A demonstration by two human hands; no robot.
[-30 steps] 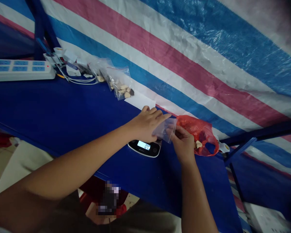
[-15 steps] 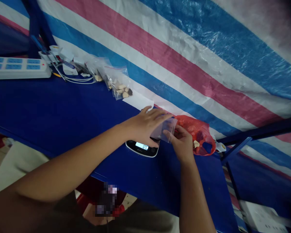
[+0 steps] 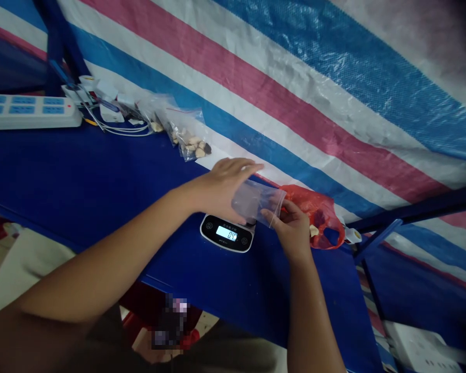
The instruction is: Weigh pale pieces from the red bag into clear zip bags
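A clear zip-lock bag (image 3: 252, 199) is pinched near its mouth by my right hand (image 3: 293, 225), above the digital kitchen scale (image 3: 227, 233). My left hand (image 3: 221, 189) has its fingers and thumb apart at the bag's closed end; whether it touches the plastic I cannot tell. The scale's display is lit, and its weighing plate is mostly hidden behind my left hand and the bag. Just right of my right hand lies a red plastic bag (image 3: 314, 207) with a pale slice (image 3: 314, 230) showing at its opening.
Filled zip-lock bags (image 3: 194, 142) with pale slices lie along the back of the blue table (image 3: 81, 176), beside a white sheet (image 3: 209, 158). Cables (image 3: 128, 128) and a power strip (image 3: 31, 111) sit at the left. Striped tarpaulin (image 3: 275, 93) walls the back.
My left hand has shifted left and slightly up, uncovering more of the zip-lock bag and the scale's front. My right hand keeps its pinch in nearly the same place.
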